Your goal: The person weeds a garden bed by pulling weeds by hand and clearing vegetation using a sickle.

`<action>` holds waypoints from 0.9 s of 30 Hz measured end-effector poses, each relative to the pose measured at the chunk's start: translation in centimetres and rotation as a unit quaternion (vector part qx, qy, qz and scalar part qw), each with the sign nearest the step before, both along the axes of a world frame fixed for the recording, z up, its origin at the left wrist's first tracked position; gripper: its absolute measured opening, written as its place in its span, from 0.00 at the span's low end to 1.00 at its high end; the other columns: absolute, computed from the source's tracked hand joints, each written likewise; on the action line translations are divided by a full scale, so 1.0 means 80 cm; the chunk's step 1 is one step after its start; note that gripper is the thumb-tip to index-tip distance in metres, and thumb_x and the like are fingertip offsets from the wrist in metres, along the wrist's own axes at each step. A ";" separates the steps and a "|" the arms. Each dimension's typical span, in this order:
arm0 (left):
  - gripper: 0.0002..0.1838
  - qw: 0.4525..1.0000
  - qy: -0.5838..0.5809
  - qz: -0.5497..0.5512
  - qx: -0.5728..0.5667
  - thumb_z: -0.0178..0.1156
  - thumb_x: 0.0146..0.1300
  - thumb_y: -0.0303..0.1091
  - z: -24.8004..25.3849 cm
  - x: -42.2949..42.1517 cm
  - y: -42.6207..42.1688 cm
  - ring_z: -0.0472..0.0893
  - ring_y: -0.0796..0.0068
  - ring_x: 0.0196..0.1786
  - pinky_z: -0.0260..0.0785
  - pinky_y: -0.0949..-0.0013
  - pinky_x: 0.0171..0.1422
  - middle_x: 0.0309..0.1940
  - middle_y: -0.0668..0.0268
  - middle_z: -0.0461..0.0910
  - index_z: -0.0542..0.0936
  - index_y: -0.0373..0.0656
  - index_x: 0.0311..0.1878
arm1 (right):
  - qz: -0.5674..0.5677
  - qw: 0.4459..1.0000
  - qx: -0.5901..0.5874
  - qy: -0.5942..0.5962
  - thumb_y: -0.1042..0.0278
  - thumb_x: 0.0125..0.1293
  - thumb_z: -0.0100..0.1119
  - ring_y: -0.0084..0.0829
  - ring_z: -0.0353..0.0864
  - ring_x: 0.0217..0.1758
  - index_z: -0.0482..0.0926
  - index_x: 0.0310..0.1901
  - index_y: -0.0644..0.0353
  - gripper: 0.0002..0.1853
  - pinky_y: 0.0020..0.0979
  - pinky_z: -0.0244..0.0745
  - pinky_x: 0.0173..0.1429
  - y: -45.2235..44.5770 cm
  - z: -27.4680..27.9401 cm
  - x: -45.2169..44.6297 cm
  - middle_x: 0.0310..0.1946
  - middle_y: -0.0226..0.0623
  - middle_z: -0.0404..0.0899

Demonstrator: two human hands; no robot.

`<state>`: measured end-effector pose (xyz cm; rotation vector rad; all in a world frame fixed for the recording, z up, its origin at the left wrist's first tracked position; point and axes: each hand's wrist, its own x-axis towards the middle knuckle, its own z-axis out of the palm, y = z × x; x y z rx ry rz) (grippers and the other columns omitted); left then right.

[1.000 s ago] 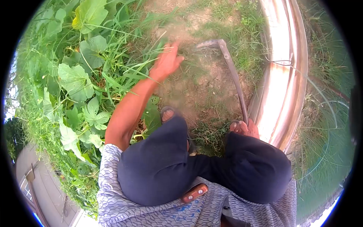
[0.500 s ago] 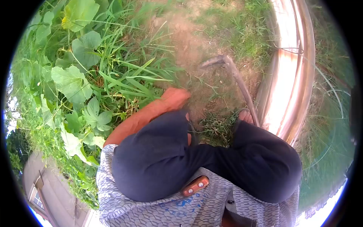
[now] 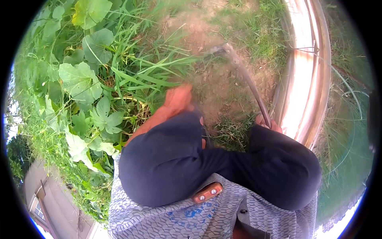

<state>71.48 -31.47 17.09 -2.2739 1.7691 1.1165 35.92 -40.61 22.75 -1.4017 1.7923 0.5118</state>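
Observation:
My right hand (image 3: 275,126) shows beside my right knee, wrapped round the lower end of a long, slightly curved wooden handle. The handle belongs to a hoe (image 3: 249,83), whose angled head lies over the bare soil and is blurred. Partly behind the handle is a bare foot (image 3: 260,119). On the other side, my left hand (image 3: 179,98) is at the edge of tall green grass (image 3: 145,75), beyond my left knee. Motion smears its fingers, so whether it grips any blades cannot be made out.
Broad-leaved vines (image 3: 80,82) crowd the left side. A pale, shiny curved rim (image 3: 304,75) runs along the right. Between my feet lies a clump of grass (image 3: 234,131) on brown soil (image 3: 223,89). A building (image 3: 49,199) shows at lower left.
My left hand has shifted slightly up and left. The hoe's head has moved up and left too, and my right hand has come into view at the handle.

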 end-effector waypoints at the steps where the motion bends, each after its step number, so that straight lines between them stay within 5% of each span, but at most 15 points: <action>1: 0.09 1.000 0.002 0.000 0.003 0.53 0.57 0.31 -0.005 0.001 0.002 0.79 0.46 0.42 0.69 0.48 0.45 0.40 0.51 0.79 0.73 0.40 0.40 | -0.006 0.996 -0.007 -0.091 0.49 0.63 0.51 0.53 0.81 0.38 0.78 0.43 0.53 0.17 0.43 0.73 0.42 -0.005 0.009 0.004 0.27 0.51 0.79; 3: 0.10 0.999 0.006 0.004 0.052 0.53 0.57 0.33 -0.002 0.002 -0.001 0.79 0.44 0.42 0.69 0.47 0.46 0.40 0.50 0.79 0.73 0.40 0.41 | -0.014 0.984 -0.008 -0.180 0.49 0.64 0.50 0.52 0.81 0.37 0.78 0.42 0.54 0.17 0.42 0.73 0.43 -0.011 0.009 0.013 0.27 0.52 0.79; 7: 0.12 1.000 0.004 0.018 -0.012 0.53 0.57 0.34 -0.001 0.007 -0.002 0.78 0.44 0.44 0.69 0.46 0.47 0.40 0.49 0.78 0.73 0.41 0.44 | 0.047 0.999 -0.015 -0.012 0.52 0.65 0.50 0.45 0.81 0.38 0.76 0.45 0.59 0.18 0.38 0.73 0.44 -0.005 -0.013 -0.016 0.30 0.50 0.79; 10: 0.21 0.992 0.031 0.079 0.093 0.56 0.56 0.34 0.004 0.004 -0.002 0.77 0.43 0.47 0.69 0.47 0.47 0.49 0.47 0.74 0.71 0.43 0.54 | -0.004 0.998 -0.052 -0.031 0.54 0.65 0.52 0.41 0.81 0.38 0.76 0.47 0.60 0.18 0.36 0.73 0.44 0.017 -0.008 -0.051 0.32 0.48 0.79; 12: 0.32 0.995 0.006 0.064 -0.074 0.63 0.53 0.39 -0.002 -0.011 -0.008 0.80 0.47 0.42 0.70 0.48 0.44 0.54 0.49 0.72 0.66 0.51 0.63 | -0.030 0.996 -0.064 -0.051 0.55 0.65 0.53 0.39 0.80 0.38 0.75 0.48 0.61 0.18 0.34 0.73 0.45 0.017 -0.008 -0.052 0.33 0.46 0.79; 15: 0.42 0.984 0.083 0.003 -0.157 0.70 0.48 0.39 -0.001 -0.035 -0.027 0.74 0.44 0.51 0.68 0.50 0.53 0.61 0.52 0.63 0.63 0.53 0.68 | -0.056 0.992 -0.081 -0.076 0.56 0.65 0.55 0.36 0.80 0.38 0.75 0.49 0.62 0.19 0.32 0.74 0.45 0.015 -0.008 -0.053 0.35 0.44 0.79; 18: 0.42 0.978 0.075 -0.116 -0.157 0.73 0.45 0.41 -0.018 -0.071 -0.035 0.74 0.46 0.50 0.67 0.50 0.54 0.60 0.56 0.63 0.65 0.53 0.65 | -0.082 0.987 -0.095 -0.103 0.58 0.65 0.56 0.32 0.80 0.38 0.74 0.51 0.63 0.19 0.30 0.74 0.45 0.012 -0.008 -0.052 0.37 0.42 0.79; 19: 0.37 0.990 0.074 -0.106 -0.056 0.71 0.47 0.38 -0.020 -0.079 -0.044 0.74 0.48 0.48 0.67 0.52 0.54 0.60 0.56 0.63 0.67 0.51 0.62 | -0.091 0.985 -0.100 -0.108 0.58 0.65 0.57 0.31 0.80 0.38 0.74 0.52 0.64 0.19 0.29 0.74 0.45 0.012 -0.008 -0.051 0.38 0.42 0.79; 23: 0.24 0.978 0.129 -0.157 -0.051 0.67 0.52 0.40 -0.043 -0.071 -0.031 0.77 0.47 0.43 0.71 0.52 0.44 0.52 0.51 0.70 0.73 0.43 0.51 | -0.095 0.986 -0.102 -0.091 0.57 0.65 0.57 0.30 0.79 0.38 0.74 0.51 0.64 0.20 0.29 0.74 0.44 0.024 -0.004 -0.055 0.37 0.41 0.79; 25: 0.24 0.951 0.234 -0.046 0.198 0.64 0.55 0.39 -0.013 -0.061 -0.033 0.77 0.43 0.49 0.71 0.52 0.51 0.51 0.43 0.74 0.74 0.39 0.54 | -0.095 0.987 -0.101 -0.076 0.57 0.66 0.56 0.31 0.79 0.37 0.74 0.51 0.64 0.20 0.29 0.74 0.44 0.033 -0.005 -0.061 0.37 0.41 0.79; 26: 0.24 0.951 0.234 -0.048 0.199 0.64 0.55 0.39 -0.017 -0.061 -0.022 0.77 0.43 0.49 0.71 0.52 0.51 0.51 0.43 0.74 0.74 0.39 0.54 | -0.097 0.988 -0.100 -0.072 0.56 0.66 0.55 0.31 0.79 0.37 0.74 0.50 0.64 0.20 0.29 0.74 0.44 0.037 -0.005 -0.063 0.36 0.41 0.79; 27: 0.27 0.916 0.342 0.115 0.176 0.63 0.56 0.41 -0.023 -0.063 -0.011 0.76 0.42 0.52 0.70 0.53 0.54 0.52 0.41 0.74 0.72 0.36 0.56 | -0.099 0.988 -0.101 -0.069 0.56 0.66 0.55 0.31 0.79 0.37 0.74 0.50 0.64 0.20 0.30 0.74 0.44 0.040 -0.004 -0.065 0.36 0.41 0.78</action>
